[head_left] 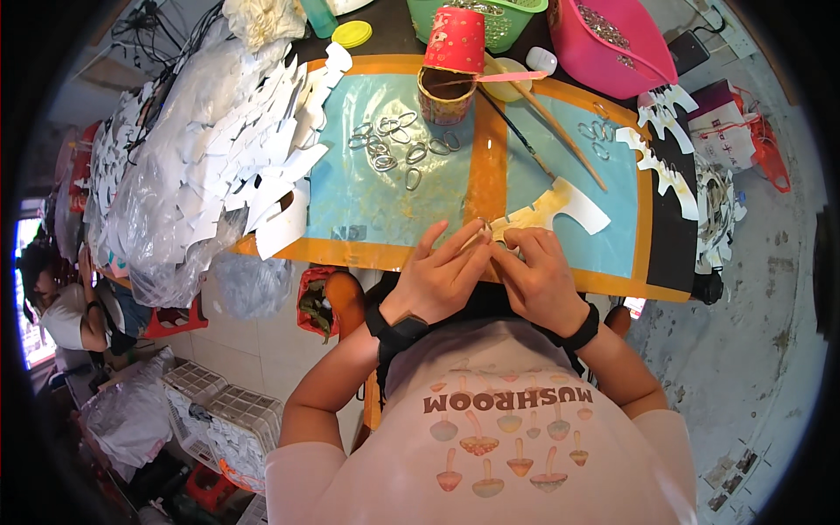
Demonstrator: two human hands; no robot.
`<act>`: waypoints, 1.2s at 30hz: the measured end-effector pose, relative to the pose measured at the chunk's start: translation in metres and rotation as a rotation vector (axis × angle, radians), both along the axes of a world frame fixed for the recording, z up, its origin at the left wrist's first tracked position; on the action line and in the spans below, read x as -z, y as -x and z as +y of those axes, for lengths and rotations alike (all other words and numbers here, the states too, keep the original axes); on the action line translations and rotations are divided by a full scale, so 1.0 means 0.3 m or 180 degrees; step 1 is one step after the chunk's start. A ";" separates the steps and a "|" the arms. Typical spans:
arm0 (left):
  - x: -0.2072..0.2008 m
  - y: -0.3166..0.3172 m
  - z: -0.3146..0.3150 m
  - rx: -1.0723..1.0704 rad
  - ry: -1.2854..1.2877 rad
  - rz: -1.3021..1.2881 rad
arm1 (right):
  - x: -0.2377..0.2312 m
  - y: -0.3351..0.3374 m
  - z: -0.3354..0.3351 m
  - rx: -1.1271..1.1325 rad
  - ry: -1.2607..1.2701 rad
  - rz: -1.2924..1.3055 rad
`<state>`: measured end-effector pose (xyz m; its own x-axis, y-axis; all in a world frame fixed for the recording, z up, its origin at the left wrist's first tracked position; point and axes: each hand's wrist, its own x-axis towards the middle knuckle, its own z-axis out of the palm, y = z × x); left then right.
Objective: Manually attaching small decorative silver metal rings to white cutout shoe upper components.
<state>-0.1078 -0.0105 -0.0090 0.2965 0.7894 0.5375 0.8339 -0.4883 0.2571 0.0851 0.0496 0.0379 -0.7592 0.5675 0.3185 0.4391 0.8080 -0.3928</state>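
Note:
My hands meet at the near edge of the table. The fingers of my left hand are pinched together around a small metal ring, mostly hidden by the fingertips. Beside it, my right hand grips the narrow end of a white cut-out piece with curved, notched edges. Yellowish smears show along this piece, and its wide end rests on the blue mat. Several loose oval metal rings lie farther off on the left of the mat, and more rings on the right.
White cut-outs and plastic bags pile up at left. A patterned cup, a red cup, a brush and a wooden stick sit mid-table. Pink and green baskets stand behind. Another person is at far left.

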 end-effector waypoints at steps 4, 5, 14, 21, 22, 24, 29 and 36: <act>0.048 -0.020 -0.026 -0.0259 -0.0154 0.0190 | 0.024 0.002 0.016 0.0482 0.0842 0.0764; 0.061 -0.024 -0.029 -0.0283 -0.0199 0.0193 | 0.019 0.017 0.015 0.0651 0.0821 0.0994; 0.098 -0.050 -0.047 -0.0478 -0.0352 0.0064 | 0.031 0.103 0.049 0.0691 0.0263 0.0553; 0.074 -0.065 -0.050 -0.0656 -0.0106 -0.0072 | 0.071 0.093 0.036 0.0804 0.0043 0.0625; 0.070 -0.065 -0.048 -0.0657 -0.0117 -0.0056 | 0.079 0.085 0.029 0.0878 0.0100 0.0609; 0.061 -0.065 -0.044 -0.0664 -0.0133 -0.0020 | 0.089 0.072 0.013 0.1020 0.0219 0.0579; 0.024 -0.083 -0.030 -0.0620 0.0132 0.0092 | 0.084 0.068 0.017 0.0969 0.0184 0.0611; 0.016 -0.084 -0.028 -0.0618 0.0233 0.0292 | -0.004 0.010 0.036 0.0517 0.0058 0.0834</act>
<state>-0.0826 -0.0188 -0.0139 0.1801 0.8724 0.4545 0.9320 -0.2991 0.2049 0.0822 0.0603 0.0391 -0.5515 0.6821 0.4802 0.4436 0.7273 -0.5237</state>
